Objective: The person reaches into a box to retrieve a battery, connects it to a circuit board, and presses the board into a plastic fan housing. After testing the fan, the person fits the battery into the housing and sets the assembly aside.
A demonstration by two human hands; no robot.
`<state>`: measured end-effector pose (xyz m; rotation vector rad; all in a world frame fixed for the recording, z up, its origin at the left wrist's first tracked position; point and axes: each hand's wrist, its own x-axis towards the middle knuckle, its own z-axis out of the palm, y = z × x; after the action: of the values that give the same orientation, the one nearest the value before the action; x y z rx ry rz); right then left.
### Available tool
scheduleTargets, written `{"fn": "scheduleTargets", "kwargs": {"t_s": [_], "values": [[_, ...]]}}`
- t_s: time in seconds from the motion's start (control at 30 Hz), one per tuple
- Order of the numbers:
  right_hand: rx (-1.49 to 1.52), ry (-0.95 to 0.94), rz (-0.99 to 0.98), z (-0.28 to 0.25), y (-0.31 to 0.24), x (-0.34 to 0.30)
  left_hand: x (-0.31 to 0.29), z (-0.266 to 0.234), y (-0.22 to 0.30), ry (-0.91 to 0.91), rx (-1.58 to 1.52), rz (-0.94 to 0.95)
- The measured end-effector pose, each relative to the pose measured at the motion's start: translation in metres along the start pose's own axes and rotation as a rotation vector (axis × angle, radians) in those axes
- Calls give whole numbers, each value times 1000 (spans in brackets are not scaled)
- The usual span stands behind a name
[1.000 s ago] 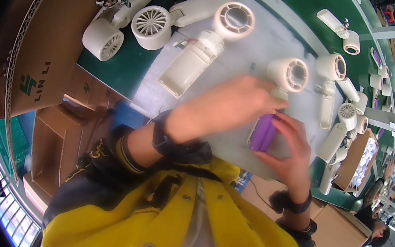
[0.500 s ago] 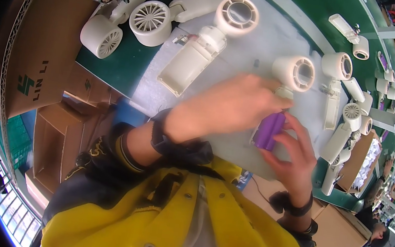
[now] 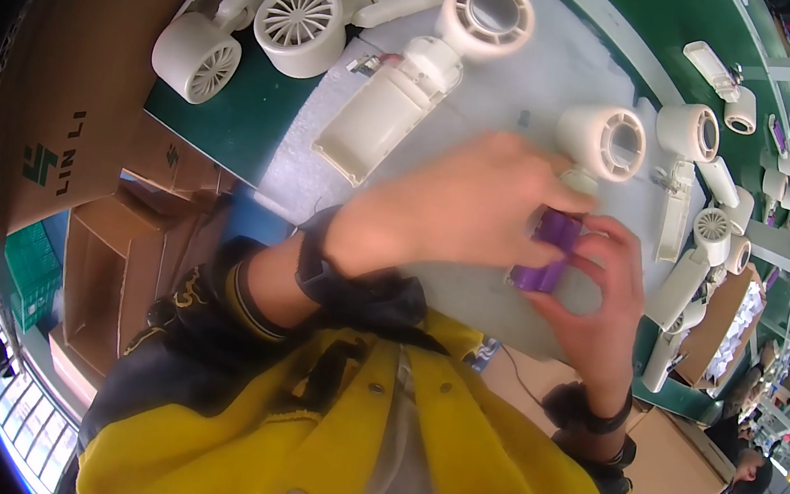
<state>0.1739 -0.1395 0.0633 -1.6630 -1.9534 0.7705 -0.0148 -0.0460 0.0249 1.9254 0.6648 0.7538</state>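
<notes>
Over the white foam sheet (image 3: 469,298), my left hand (image 3: 462,201) and my right hand (image 3: 606,292) both hold a purple battery pack (image 3: 559,232), apparently of side-by-side cylinders. The left thumb and fingers pinch it from the left; right fingers and thumb curl around its right side. Just beyond my fingers lies a cream handheld fan (image 3: 577,136) with a round head; its handle is mostly hidden by my hands. I cannot tell whether the pack touches that handle. Left of my hands, another fan (image 3: 377,123) lies with its hollow handle uncovered.
More cream fans lie on the green bench at far left (image 3: 300,26) and right (image 3: 688,137). A cardboard box (image 3: 722,323) of white pieces stands at the right. Large cartons (image 3: 72,101) border the left side. Another person (image 3: 748,464) is at the far right.
My left thumb and fingers have come onto the battery pack, which only my right hand clearly held before. The view has shifted slightly.
</notes>
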Motion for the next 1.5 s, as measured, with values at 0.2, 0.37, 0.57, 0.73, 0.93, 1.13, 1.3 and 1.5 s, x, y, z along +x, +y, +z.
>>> {"fn": "scheduleTargets", "kwargs": {"t_s": [0.2, 0.37, 0.57, 0.73, 0.93, 1.13, 1.3, 1.5], "values": [[30, -40, 39, 2, -4, 12, 3, -3, -5, -8, -5, 16], [110, -77, 147, 4, -6, 24, 4, -5, -6, -63, -14, -34], [94, -28, 36, 8, 4, 19, 1, 1, -14, -6, -37, -14], [156, 142, -43, 22, 27, 17, 3, 11, -20, 32, -51, 11], [274, 230, 152, 23, 15, 27, 5, 10, -17, 7, -82, 5], [-58, 76, -43, 6, 12, 12, 2, 15, -17, 11, -39, -4], [-340, -35, -211, 1, -15, -2, -2, 21, -18, 76, -49, 63], [-553, 197, -116, 4, 17, 48, 4, 15, -8, 342, -124, 14]]}}
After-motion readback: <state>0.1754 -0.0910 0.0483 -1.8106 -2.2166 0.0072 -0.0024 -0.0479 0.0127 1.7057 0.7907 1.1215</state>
